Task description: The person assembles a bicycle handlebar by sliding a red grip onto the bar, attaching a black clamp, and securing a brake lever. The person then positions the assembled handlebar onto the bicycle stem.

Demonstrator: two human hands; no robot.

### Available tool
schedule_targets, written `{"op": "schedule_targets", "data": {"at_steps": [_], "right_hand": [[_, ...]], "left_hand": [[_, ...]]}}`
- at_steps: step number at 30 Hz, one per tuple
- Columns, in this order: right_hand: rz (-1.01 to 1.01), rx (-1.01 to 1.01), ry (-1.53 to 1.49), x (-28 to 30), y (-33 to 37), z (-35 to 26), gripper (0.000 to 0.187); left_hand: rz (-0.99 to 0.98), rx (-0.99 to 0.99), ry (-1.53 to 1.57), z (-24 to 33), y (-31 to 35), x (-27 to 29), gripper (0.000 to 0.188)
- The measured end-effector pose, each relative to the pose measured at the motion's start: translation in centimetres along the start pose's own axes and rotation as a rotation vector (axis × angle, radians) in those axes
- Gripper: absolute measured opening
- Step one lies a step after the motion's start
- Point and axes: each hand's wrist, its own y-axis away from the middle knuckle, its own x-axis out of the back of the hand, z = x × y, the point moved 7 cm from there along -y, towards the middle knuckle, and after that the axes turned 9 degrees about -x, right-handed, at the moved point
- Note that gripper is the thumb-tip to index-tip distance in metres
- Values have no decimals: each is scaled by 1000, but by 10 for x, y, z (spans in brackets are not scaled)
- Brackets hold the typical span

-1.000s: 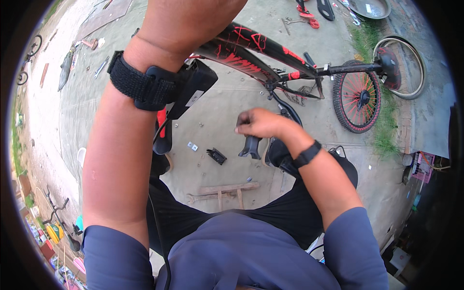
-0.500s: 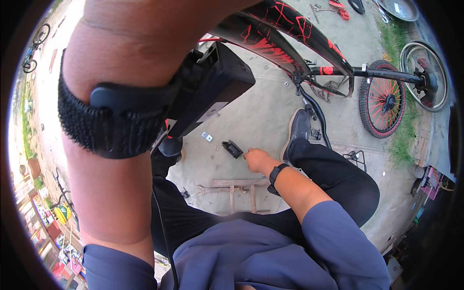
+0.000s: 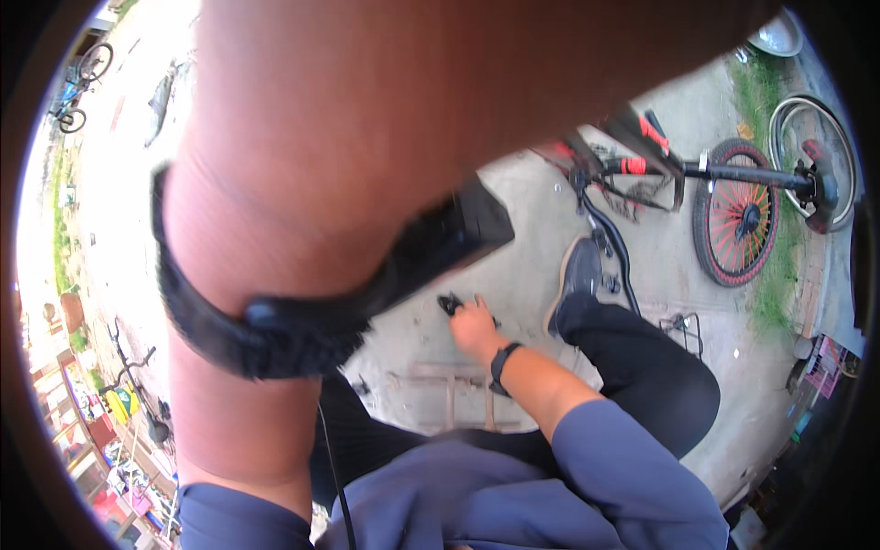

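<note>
My right hand point(image 3: 474, 328) reaches down to the ground between my legs, its fingers closed around a small black blocky part point(image 3: 449, 303), possibly a bicycle pedal. Its ends stick out on either side of the fingers; the rest is covered. A dark watch band point(image 3: 500, 367) is on that wrist. My left arm point(image 3: 302, 119) fills the upper foreground, slanting up to the right. My left hand is outside the picture. Around that arm runs a black strap point(image 3: 202, 312) carrying a black box-shaped device point(image 3: 467, 225). Beyond the arm shows a black and red bicycle frame point(image 3: 655, 170), mostly hidden.
Long rusty tools point(image 3: 450, 399) lie on the ground near me. To the right are a wheel with red spokes point(image 3: 738, 215), a pale wheel rim point(image 3: 788, 115) and a metal basin point(image 3: 779, 37). Another bicycle point(image 3: 87, 78) stands far left.
My right hand has come onto the black part and closed around it. My left arm has swung up and rightward, covering more of the bicycle frame. The whole view has shifted slightly.
</note>
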Motion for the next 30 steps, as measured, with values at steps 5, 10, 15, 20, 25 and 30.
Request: {"op": "schedule_targets", "data": {"at_steps": [5, 10, 15, 20, 25, 30], "right_hand": [[-57, 10, 6, -6, -6, 0, 23], [-35, 31, 46, -1, -5, 4, 22], [37, 121, -39, 23, -5, -2, 23], [-218, 147, -375, 65, -5, -19, 26], [-276, 195, -723, 155, 17, -13, 27], [-214, 307, -909, 255, 78, 10, 29]], "left_hand": [[-30, 17, 3, 2, 1, 3, 39], [-62, 46, 13, 4, 5, 3, 39], [-67, 54, 16, 4, 5, -3, 40], [-36, 66, -33, -4, -5, -11, 41], [51, 165, -71, -2, -9, -11, 37], [-5, 213, -158, 2, -9, -11, 39]]}}
